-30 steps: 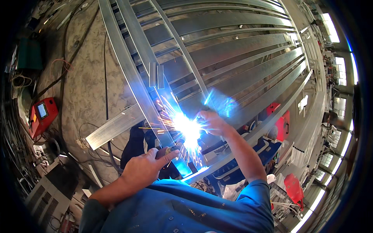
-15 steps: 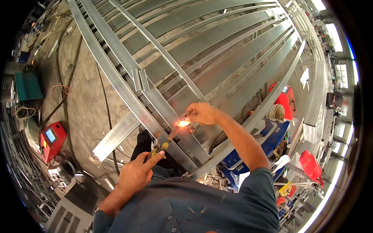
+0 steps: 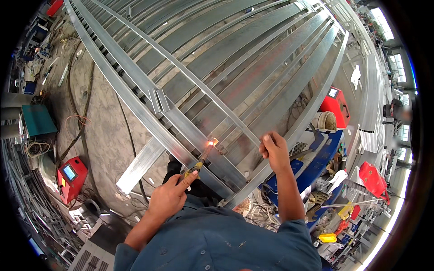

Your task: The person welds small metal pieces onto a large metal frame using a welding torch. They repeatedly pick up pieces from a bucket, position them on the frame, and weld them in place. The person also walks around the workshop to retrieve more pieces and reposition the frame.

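My left hand (image 3: 168,197) is closed around the handle of a welding torch (image 3: 201,162) with yellow wrapping on its grip. The torch's tip meets a bright orange glow on a galvanized steel bar (image 3: 192,129) of a large metal frame. Beside the glow sits a small metal piece (image 3: 221,149) on the bar. To the right of it, my right hand (image 3: 274,149) is raised off the metal, its fingers curled in with nothing showing in them. A thin steel strip (image 3: 205,88) runs diagonally across the frame and ends close to that hand.
Two red machines with screens stand on the floor, one at left (image 3: 72,178) and one at right (image 3: 335,108). A blue cart (image 3: 327,151) carries tools and work gloves (image 3: 316,201). Dark cables (image 3: 81,108) cross the floor, and a loose flat bar (image 3: 141,168) juts left.
My right hand has let go at the weld spot and drawn back to the right, its fingers curling. My left hand keeps the torch there, and the glow has shrunk.
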Available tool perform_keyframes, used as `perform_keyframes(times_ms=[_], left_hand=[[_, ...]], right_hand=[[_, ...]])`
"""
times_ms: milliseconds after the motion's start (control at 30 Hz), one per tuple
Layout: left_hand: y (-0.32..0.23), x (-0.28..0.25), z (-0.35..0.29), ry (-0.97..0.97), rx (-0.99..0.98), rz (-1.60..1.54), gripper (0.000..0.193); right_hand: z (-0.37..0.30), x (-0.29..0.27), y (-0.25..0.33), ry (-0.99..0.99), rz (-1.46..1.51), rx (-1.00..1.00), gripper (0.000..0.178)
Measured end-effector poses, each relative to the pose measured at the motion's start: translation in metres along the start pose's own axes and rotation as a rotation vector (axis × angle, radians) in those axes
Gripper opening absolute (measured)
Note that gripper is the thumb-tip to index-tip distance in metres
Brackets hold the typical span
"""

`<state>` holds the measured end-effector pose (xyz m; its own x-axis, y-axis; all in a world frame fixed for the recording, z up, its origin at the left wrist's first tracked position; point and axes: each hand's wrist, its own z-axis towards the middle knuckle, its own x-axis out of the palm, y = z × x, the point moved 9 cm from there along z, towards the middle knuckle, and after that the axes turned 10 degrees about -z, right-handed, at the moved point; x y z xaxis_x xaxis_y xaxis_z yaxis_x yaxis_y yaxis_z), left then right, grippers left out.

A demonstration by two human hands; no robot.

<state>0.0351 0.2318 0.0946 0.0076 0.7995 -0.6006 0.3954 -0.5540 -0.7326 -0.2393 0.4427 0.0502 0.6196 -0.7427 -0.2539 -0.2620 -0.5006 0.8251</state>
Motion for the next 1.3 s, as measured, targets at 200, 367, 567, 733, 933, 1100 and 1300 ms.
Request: perform_keyframes(times_ms=[200,367,567,733,933,1100,1300], left_hand=[[0.003,0.000,-0.002,-0.026,0.004,0.015,0.075],[0.011,0.010,-0.001,0.108,-0.103,0.078,0.078],[0.011,0.006,-0.001,0.095,-0.036,0.044,0.077],[0.030,-0.027,-0.022,-0.142,-0.034,-0.156,0.074],[0.093,-0.086,-0.047,-0.567,0.034,-0.237,0.072],[0.140,-0.119,-0.058,-0.701,-0.029,-0.239,0.074],[0.165,-0.144,-0.065,-0.721,-0.061,-0.298,0.078]], right_hand=[[-0.040,-0.015,-0.042,-0.076,0.187,0.025,0.028],[-0.058,-0.021,-0.045,-0.117,0.249,-0.012,0.030],[-0.070,-0.023,-0.023,-0.215,0.244,-0.042,0.036],[-0.086,-0.019,-0.007,-0.252,0.264,-0.083,0.035],[-0.070,0.043,0.048,-0.210,0.038,-0.058,0.029],[-0.017,0.158,0.144,0.010,-0.535,-0.415,0.029],[0.071,0.282,0.167,0.209,-1.226,-0.695,0.077]])
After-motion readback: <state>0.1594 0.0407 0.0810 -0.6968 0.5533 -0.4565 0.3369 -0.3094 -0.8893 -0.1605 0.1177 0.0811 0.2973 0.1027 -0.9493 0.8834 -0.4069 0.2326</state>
